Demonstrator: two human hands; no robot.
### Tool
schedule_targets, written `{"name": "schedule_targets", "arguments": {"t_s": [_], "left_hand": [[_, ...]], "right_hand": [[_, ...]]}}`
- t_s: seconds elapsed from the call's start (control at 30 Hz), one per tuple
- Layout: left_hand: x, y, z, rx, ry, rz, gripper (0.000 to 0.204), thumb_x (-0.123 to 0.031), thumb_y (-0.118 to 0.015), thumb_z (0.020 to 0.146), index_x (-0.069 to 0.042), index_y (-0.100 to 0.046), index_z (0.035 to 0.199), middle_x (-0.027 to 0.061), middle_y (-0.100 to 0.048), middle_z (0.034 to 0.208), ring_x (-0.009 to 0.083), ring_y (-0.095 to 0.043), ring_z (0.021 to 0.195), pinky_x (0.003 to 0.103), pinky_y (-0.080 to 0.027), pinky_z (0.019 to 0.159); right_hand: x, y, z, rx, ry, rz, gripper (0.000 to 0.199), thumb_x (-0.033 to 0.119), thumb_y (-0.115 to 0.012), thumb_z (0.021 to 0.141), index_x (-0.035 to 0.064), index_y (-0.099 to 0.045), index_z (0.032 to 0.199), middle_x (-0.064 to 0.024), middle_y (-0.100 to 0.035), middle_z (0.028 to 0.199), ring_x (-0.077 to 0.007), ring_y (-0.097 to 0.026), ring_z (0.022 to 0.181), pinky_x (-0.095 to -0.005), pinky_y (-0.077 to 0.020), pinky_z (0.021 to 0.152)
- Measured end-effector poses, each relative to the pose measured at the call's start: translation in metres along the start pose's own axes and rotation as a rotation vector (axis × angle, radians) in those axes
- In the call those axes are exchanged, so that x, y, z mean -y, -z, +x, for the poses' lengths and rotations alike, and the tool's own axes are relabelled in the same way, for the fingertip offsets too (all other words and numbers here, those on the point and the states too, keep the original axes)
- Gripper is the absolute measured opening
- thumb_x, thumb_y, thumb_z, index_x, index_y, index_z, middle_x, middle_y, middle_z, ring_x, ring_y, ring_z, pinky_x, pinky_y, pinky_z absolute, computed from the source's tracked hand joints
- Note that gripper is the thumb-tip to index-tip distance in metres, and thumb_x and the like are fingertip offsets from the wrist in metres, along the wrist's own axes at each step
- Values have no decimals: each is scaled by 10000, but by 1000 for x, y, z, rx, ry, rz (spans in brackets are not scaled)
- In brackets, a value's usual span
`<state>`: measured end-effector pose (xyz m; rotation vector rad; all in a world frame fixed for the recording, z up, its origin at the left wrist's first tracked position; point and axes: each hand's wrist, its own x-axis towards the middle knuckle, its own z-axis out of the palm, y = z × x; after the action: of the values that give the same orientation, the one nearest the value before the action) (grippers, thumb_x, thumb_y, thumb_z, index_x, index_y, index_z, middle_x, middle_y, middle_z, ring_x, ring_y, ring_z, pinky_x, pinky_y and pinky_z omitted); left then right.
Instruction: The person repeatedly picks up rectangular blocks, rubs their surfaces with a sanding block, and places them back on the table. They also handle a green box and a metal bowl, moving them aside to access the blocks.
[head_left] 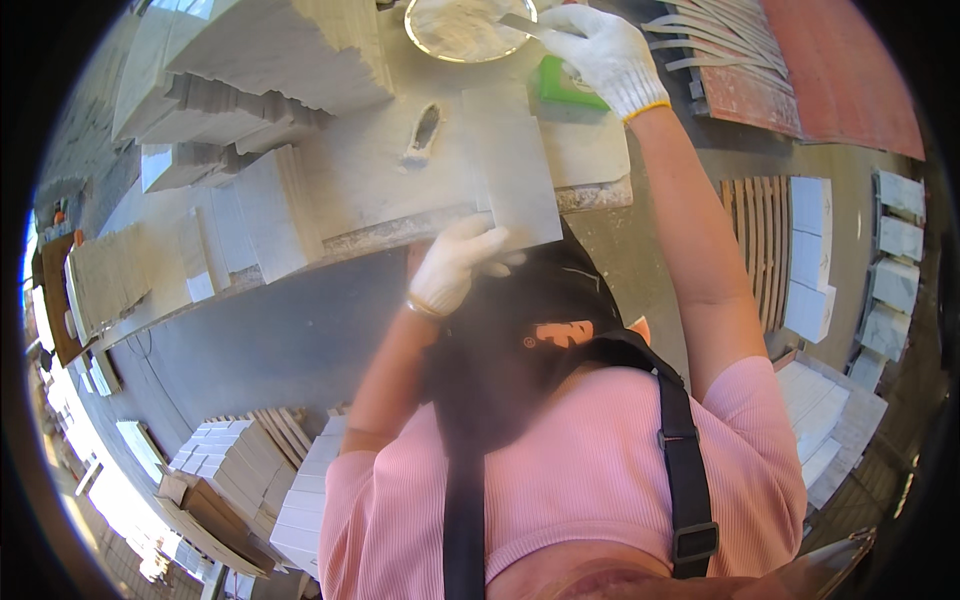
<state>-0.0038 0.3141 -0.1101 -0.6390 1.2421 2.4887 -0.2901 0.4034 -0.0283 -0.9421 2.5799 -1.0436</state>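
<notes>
My right hand (605,60), in a white knit glove, pinches a flat metal putty knife (522,24) at the rim of a round bowl (408,28) of pale paste or powder. Its blade reaches over the bowl's contents. Below that hand sits a green box-like object (565,85), partly hidden. A smooth pale grey stone tile (520,175) lies lengthwise on the bench, its near end jutting past the edge. My left hand (455,265), gloved too, is closed at the tile's near left corner. Some of its fingers are hidden.
A dusty workbench (375,200) carries stacked pale slabs (265,60) and upright tiles (275,215) to the left. A small boat-shaped item (425,132) lies beside the tile. Pallets of white boxes (808,255) stand right. Strips (720,35) lie on a red surface (840,70).
</notes>
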Motion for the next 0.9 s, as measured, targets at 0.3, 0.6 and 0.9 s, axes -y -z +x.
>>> {"name": "schedule_targets", "arguments": {"t_s": [0.3, 0.6, 0.9], "left_hand": [[-8, -10, -2, -57, 37, 84, 388, -259, -650, 939, 7, -660, 1221, 89, -715, 1150, 168, -666, 944, 286, -507, 774], [-8, -10, -2, -56, 17, 99, 386, -287, -672, 933, 4, -676, 1188, 86, -731, 1098, 143, -662, 889, 264, -516, 769], [-9, -8, -1, -43, 54, 98, 382, -278, -647, 940, 9, -668, 1191, 89, -718, 1087, 153, -672, 919, 278, -529, 790]], "right_hand": [[-7, 6, -32, 28, -346, 368, 347, 238, -709, 853, 82, -745, 1160, 10, -722, 810, -50, -620, 623, -217, -451, 554], [0, -1, -29, 74, -355, 466, 323, 218, -707, 893, 73, -720, 1182, 10, -710, 827, -43, -586, 614, -207, -413, 533], [13, -14, -15, 57, -412, 572, 282, 126, -709, 871, 43, -729, 1140, -2, -710, 873, -69, -585, 615, -235, -458, 555]]}}
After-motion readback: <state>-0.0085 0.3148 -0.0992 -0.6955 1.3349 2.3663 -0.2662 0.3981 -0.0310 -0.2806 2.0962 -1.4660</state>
